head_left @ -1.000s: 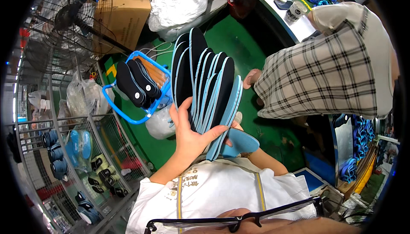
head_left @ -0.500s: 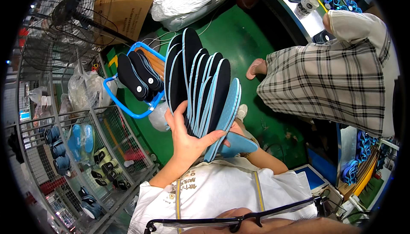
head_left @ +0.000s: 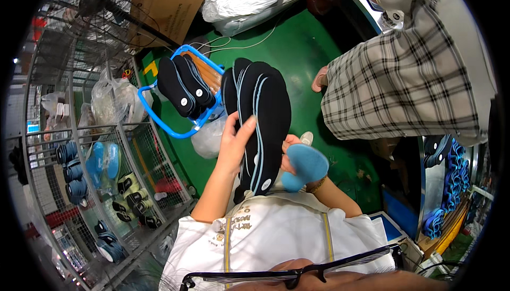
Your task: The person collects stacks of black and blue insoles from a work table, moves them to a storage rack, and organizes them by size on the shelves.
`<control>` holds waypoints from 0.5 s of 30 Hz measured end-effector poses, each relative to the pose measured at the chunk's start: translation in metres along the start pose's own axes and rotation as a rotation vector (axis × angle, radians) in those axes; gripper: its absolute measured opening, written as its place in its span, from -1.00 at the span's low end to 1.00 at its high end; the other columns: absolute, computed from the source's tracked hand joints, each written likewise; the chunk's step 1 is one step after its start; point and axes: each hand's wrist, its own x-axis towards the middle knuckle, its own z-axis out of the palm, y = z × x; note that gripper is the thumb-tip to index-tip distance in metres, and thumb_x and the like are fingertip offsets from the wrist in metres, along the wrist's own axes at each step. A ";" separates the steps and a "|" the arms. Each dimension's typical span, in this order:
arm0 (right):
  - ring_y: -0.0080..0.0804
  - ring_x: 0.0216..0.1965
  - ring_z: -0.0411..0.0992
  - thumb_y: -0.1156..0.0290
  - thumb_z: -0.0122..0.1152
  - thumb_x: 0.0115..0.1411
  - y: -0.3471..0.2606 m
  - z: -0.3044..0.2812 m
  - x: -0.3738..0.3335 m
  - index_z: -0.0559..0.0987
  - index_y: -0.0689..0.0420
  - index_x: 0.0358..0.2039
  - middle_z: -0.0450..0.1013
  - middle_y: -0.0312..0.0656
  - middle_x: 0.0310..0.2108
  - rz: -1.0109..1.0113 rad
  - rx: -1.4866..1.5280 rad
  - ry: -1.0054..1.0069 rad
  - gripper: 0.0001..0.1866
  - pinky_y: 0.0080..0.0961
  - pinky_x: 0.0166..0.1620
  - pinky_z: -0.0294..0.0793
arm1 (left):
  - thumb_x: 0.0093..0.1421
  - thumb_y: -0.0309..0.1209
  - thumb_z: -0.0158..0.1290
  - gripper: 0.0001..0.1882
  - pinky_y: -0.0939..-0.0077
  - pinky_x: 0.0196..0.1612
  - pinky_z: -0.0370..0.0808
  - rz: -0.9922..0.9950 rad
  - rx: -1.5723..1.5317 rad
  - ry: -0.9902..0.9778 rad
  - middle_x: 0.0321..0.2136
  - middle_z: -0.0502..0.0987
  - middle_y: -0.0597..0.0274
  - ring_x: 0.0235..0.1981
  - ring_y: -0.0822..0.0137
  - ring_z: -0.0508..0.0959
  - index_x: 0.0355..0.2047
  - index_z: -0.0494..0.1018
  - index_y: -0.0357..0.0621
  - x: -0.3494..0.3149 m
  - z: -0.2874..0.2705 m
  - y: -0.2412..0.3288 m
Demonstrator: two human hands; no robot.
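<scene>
My left hand (head_left: pixel 236 141) is wrapped around a stack of black insoles (head_left: pixel 272 105) with light blue edges, its thumb lying across the top face. The insoles stand roughly lengthwise in front of my chest, black side showing, with a round white label near the lower end of the foremost one. Just to the right, my right hand (head_left: pixel 288 158) grips a light blue, round-ended insole (head_left: pixel 309 166), part of which is out of sight. It is apart from the stack.
Two more stacks of black insoles (head_left: pixel 178 86) rest on a blue-framed stool (head_left: pixel 169 131) with wooden slats. Wire shelving (head_left: pixel 133 142) with shoes lines the left, below a fan (head_left: pixel 98 1). A person in a plaid garment (head_left: pixel 393 83) stands at right beside a workbench.
The fanned insoles have come together into a tighter stack with black faces turned up. My right hand has drawn away from the stack with the blue insole. The person at right has leaned toward the bench.
</scene>
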 end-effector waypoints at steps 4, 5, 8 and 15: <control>-0.64 -0.58 0.31 0.45 -0.13 0.13 0.002 0.002 -0.004 0.28 0.18 -0.32 0.33 -0.27 -0.50 0.014 0.075 -0.138 -0.89 -0.75 -0.55 0.28 | 0.05 -0.24 -0.07 -0.61 0.60 -0.25 0.37 -0.194 -0.228 -0.051 -0.30 0.39 0.21 -0.30 0.43 0.42 -0.17 0.23 -0.20 0.007 -0.030 -0.019; -0.67 -0.54 0.30 0.47 -0.10 0.12 0.001 0.017 -0.003 0.28 0.18 -0.32 0.33 -0.29 -0.50 -0.061 -0.150 0.041 -0.89 -0.76 -0.50 0.29 | 0.05 -0.24 -0.08 -0.60 0.58 -0.24 0.37 -0.194 -0.311 -0.113 -0.29 0.39 0.20 -0.30 0.41 0.42 -0.16 0.23 -0.21 0.008 -0.034 -0.022; -0.74 -0.46 0.26 0.52 -0.03 0.08 0.004 0.038 -0.017 0.31 0.21 -0.33 0.31 -0.37 -0.50 -0.217 -0.576 0.283 -0.87 -0.81 -0.38 0.26 | 0.05 -0.23 -0.09 -0.60 0.53 -0.23 0.39 -0.181 -0.457 -0.174 -0.28 0.39 0.18 -0.30 0.38 0.44 -0.16 0.24 -0.21 -0.005 -0.041 -0.033; -0.76 -0.58 0.19 0.49 0.01 0.05 0.002 0.044 -0.039 0.33 0.13 -0.33 0.28 -0.43 -0.55 -0.325 -0.592 0.399 -0.86 -0.83 -0.50 0.17 | 0.05 -0.26 -0.10 -0.57 0.47 -0.19 0.38 -0.093 -0.608 -0.271 -0.22 0.36 0.15 -0.25 0.35 0.42 -0.09 0.18 -0.19 -0.015 -0.065 -0.036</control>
